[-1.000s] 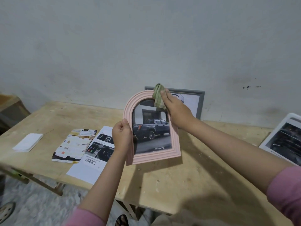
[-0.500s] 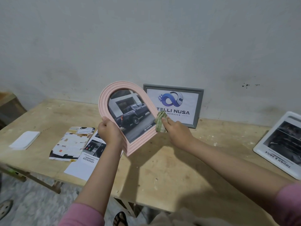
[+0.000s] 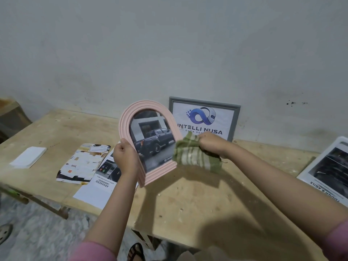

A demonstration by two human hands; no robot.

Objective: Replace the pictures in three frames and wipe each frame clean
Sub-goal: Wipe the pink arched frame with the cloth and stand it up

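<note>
**Wiping the arched frame's lower right edge**

Holding the pink arched frame (image 3: 150, 142) up off the bench (image 3: 197, 200), my left hand (image 3: 125, 157) is curled round its left rail, thumb on the front, fingers behind. My right hand (image 3: 211, 143) is bunched tight on the green striped cloth (image 3: 195, 157), which hangs from that grip and lies against the frame's lower right corner.

From my right grip the frame lies directly to the left, touching the cloth. Its long axis runs from the arch, up and away from me, down to the flat base nearest my left wrist, tilted with the top leaning left. The right hand is the nearer one to the unwiped rail; the left only steadies. I judge the next stroke should follow that long axis, up the right rail and over the arch.

Room to move: behind my right grip stands the grey frame (image 3: 234, 121) against the wall, close enough that a wide sweep could knock it. Beyond my right forearm the white frame (image 3: 305, 176) lies flat at the bench's edge. Left of my left grip lie brochures (image 3: 82, 162) and a white pad (image 3: 28, 157), well apart. Above the frame is open.
</note>
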